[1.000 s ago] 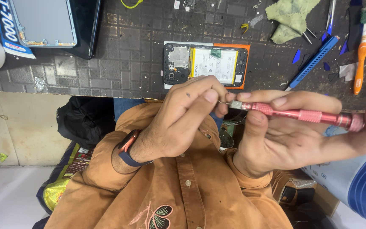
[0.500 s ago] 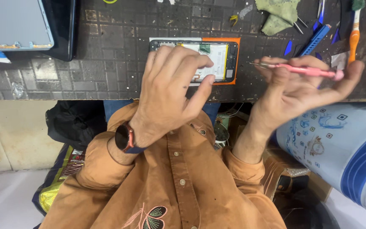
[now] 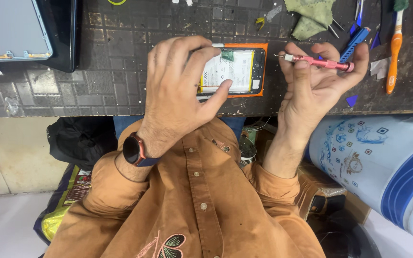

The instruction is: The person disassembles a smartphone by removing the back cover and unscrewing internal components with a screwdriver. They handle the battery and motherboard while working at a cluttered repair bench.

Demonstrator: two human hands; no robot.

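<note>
Head view, looking straight down over a dark, gridded work mat and the person's brown shirt. The left hand, a dark watch at its wrist, rests on the opened phone, fingers spread and curled over the phone's left end, the thumb tip touching the near edge of the white battery; the hand steadies the phone rather than lifting it. The phone lies flat on the mat near the middle of the bench's near edge, its back removed, an orange frame showing round the right and near sides. The right hand is just right of the phone and clear of it, closed around a pink screwdriver; the tool lies level across the fingers, its metal tip pointing left toward the phone but not touching it, the thumb pressed on the shaft. Farther right on the mat lie a blue tool and an orange-handled brush, well apart from the phone. A crumpled green cloth sits at the far edge, with tweezers just beside it. At far left a pale blue phone back panel rests on a dark tray. Below the bench edge on the right stands a white and blue patterned container; at near left a black bag lies on the floor.
</note>
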